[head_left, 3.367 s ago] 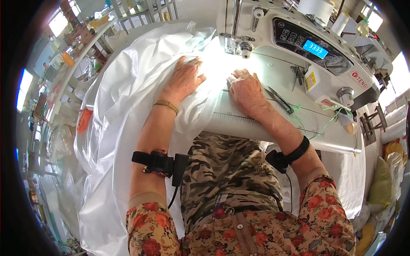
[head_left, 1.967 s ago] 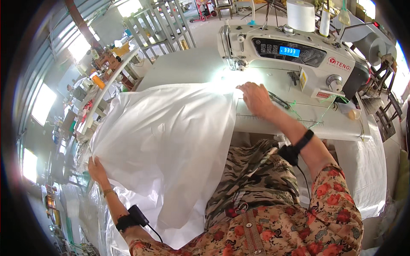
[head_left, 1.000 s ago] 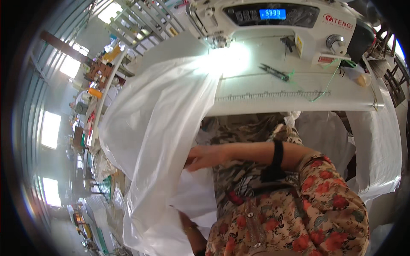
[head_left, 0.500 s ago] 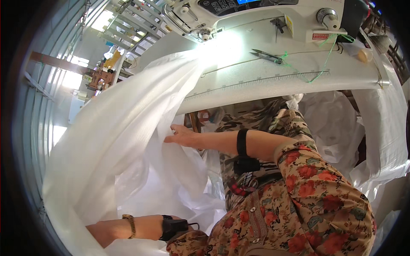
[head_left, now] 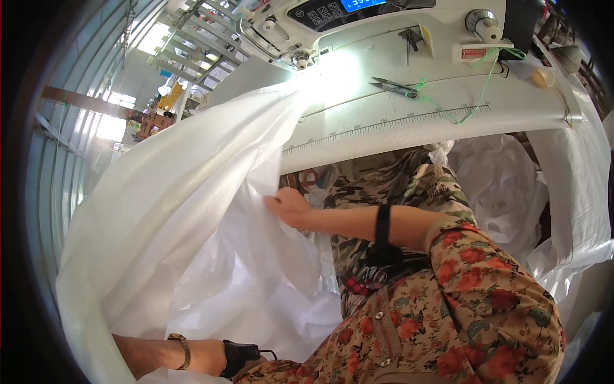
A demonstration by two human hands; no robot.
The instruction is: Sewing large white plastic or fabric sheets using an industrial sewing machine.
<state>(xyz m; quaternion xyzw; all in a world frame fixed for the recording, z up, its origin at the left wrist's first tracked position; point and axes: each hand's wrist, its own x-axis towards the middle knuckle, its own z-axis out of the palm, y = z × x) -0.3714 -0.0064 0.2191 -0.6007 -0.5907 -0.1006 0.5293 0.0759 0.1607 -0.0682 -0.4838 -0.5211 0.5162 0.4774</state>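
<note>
A large sheet of white woven fabric (head_left: 192,211) runs from the needle area of the white sewing machine (head_left: 358,13) down to the lower left. My right hand (head_left: 288,208) reaches across my lap and grips a fold of this fabric just below the table's front edge. That arm wears a black wrist strap (head_left: 382,224). My left forearm (head_left: 160,352), with a gold bangle and a black wrist device, lies at the bottom left. Its hand is hidden under the fabric.
Thread snips (head_left: 393,86) and loose green thread (head_left: 473,109) lie on the white sewing table (head_left: 448,128), which has a printed ruler. A small pale spool (head_left: 543,77) sits at its right end. More white fabric (head_left: 505,185) is heaped at right. Shelves (head_left: 192,38) stand upper left.
Both hands have left the machine bed. My left arm swung out to the lower left with the fabric, and my right hand crossed over and took hold of the hanging sheet.
</note>
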